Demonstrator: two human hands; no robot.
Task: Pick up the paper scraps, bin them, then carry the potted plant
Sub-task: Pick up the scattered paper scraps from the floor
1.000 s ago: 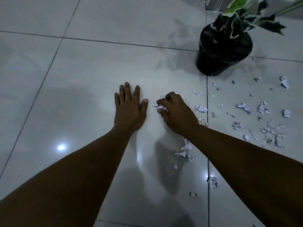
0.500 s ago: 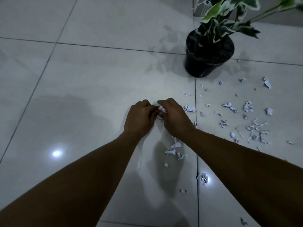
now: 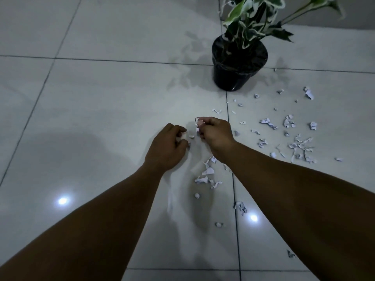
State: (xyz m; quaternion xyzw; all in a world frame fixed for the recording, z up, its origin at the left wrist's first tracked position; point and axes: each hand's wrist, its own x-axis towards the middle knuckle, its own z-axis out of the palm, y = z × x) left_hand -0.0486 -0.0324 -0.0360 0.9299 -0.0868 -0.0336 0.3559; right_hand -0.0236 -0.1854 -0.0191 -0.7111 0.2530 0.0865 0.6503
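Nearest, torn paper scraps (image 3: 207,177) are lying on the floor (image 3: 101,108) at six o'clock of the hands. The left hand (image 3: 168,149) is curling almost closed; what it holds I cannot tell. The right hand (image 3: 215,131) is pinching white bits in its fingers (image 3: 199,124). They are probably weightless and limp, best pinched or swept together. More are scattering toward three o'clock. Farthest, at one o'clock, the potted plant (image 3: 239,63) is standing; likely heavier, best gripped around the pot.

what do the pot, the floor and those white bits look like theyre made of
Pot: likely glossy black plastic, going by its sheen; cannot be sure. Floor: polished glazed tiles, with grout lines and mirrored light spots. White bits: thin torn paper, with ragged, curled edges.
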